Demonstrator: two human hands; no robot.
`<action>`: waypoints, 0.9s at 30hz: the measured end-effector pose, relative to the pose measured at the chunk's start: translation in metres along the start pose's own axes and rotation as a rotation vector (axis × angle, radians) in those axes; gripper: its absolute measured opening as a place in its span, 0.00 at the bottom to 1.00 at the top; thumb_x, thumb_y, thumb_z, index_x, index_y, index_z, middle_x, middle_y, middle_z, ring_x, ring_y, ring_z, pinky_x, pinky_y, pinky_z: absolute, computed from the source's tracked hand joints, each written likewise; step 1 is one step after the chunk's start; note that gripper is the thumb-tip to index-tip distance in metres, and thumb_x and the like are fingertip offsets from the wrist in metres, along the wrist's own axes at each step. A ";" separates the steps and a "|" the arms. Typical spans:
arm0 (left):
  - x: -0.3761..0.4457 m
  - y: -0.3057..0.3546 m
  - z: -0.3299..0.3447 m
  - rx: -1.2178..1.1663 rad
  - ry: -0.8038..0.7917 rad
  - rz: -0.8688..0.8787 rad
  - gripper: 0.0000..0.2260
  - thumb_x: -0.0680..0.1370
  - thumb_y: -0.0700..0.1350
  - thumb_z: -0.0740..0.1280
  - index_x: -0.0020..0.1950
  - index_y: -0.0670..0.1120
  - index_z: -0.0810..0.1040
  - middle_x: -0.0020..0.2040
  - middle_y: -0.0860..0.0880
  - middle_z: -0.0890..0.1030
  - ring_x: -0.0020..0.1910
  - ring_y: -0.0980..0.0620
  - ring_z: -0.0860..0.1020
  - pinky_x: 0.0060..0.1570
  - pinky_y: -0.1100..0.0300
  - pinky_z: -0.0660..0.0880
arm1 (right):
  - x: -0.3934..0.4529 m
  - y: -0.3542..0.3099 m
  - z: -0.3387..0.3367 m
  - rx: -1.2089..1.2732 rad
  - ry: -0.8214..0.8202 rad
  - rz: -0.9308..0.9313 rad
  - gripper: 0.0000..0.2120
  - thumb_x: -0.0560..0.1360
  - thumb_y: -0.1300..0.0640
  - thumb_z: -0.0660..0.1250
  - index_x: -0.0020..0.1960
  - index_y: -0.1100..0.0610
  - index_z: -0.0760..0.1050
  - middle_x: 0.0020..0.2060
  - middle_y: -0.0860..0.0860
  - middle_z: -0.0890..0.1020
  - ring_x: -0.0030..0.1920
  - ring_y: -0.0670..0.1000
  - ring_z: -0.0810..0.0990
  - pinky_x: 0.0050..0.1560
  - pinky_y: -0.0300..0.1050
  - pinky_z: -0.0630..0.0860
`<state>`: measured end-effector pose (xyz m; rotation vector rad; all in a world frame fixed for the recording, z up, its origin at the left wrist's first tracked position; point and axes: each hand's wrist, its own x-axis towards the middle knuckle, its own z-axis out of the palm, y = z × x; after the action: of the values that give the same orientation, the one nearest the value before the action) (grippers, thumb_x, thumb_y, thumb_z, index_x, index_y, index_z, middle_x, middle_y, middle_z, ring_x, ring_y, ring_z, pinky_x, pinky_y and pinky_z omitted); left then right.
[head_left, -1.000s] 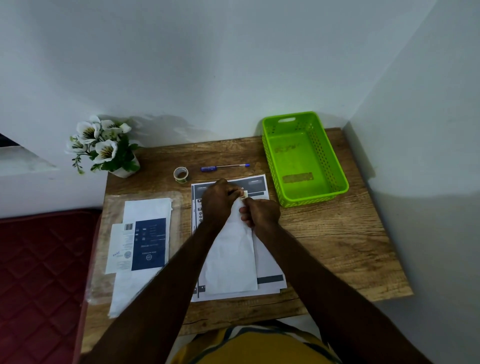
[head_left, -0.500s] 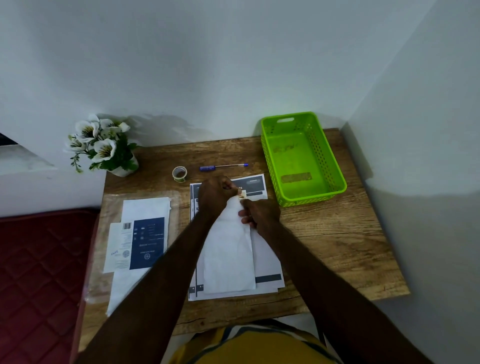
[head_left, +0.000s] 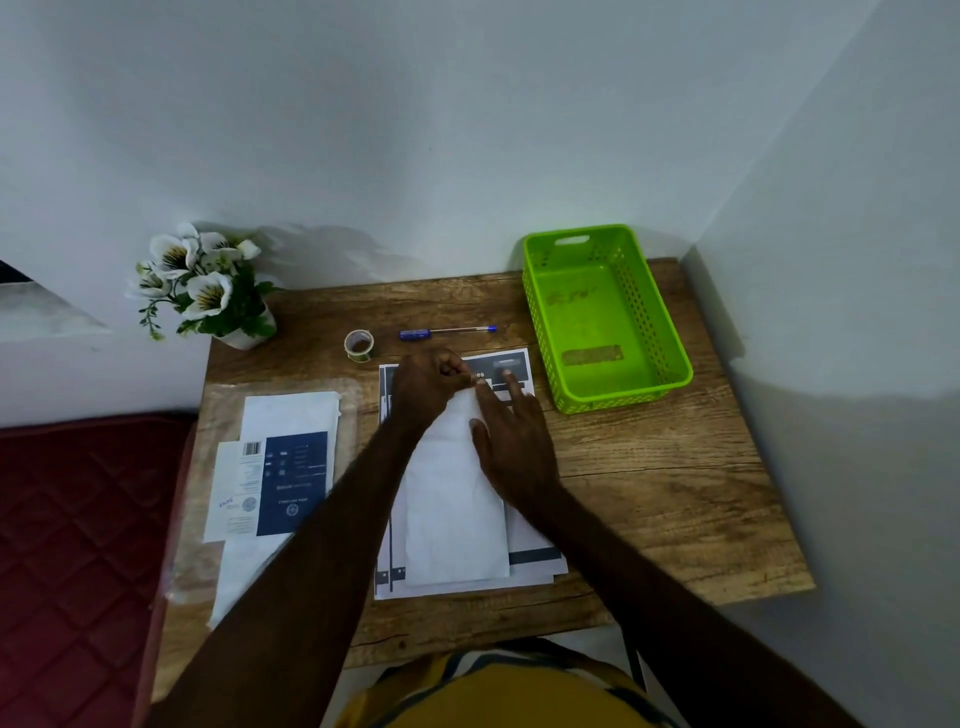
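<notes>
Head view: the folded white paper (head_left: 454, 519) lies on printed sheets (head_left: 535, 558) at the middle of the wooden table (head_left: 649, 493). With curled fingers the left hand (head_left: 428, 387) pinches its top end. On it rests the right hand (head_left: 511, 447), fingers straight and spread. A tape roll (head_left: 359, 345) sits at 11 o'clock from the hands and a green basket (head_left: 649, 322) at 2 o'clock.

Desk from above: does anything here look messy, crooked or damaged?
Nothing is spilled or broken. The green basket has two brownish smudgy patches on its floor, like old label residue. The left paper stack is fanned unevenly, with its edges not lined up.
</notes>
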<state>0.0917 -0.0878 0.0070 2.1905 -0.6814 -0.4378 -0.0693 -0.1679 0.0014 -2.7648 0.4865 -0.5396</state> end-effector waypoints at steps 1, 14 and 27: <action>0.000 0.000 0.000 0.001 0.002 0.006 0.03 0.73 0.44 0.79 0.43 0.50 0.86 0.38 0.56 0.82 0.38 0.65 0.79 0.42 0.65 0.76 | -0.002 0.003 0.003 -0.034 -0.074 -0.020 0.26 0.82 0.49 0.56 0.76 0.59 0.69 0.74 0.57 0.72 0.77 0.60 0.67 0.72 0.63 0.68; -0.002 0.000 -0.001 0.004 0.027 0.043 0.03 0.74 0.43 0.78 0.43 0.46 0.86 0.37 0.56 0.82 0.35 0.66 0.79 0.36 0.75 0.70 | -0.002 0.016 0.006 -0.007 -0.322 0.045 0.36 0.81 0.35 0.45 0.82 0.56 0.57 0.80 0.53 0.61 0.82 0.52 0.52 0.80 0.59 0.42; 0.000 -0.004 0.001 -0.001 0.030 0.025 0.03 0.73 0.43 0.79 0.43 0.50 0.86 0.35 0.59 0.81 0.35 0.67 0.79 0.37 0.71 0.72 | -0.014 0.013 0.006 -0.050 -0.134 -0.096 0.26 0.84 0.48 0.52 0.77 0.59 0.68 0.76 0.57 0.70 0.79 0.56 0.64 0.75 0.68 0.62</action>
<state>0.0928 -0.0861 0.0030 2.1809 -0.6909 -0.3918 -0.0828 -0.1728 -0.0128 -2.8598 0.3428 -0.3652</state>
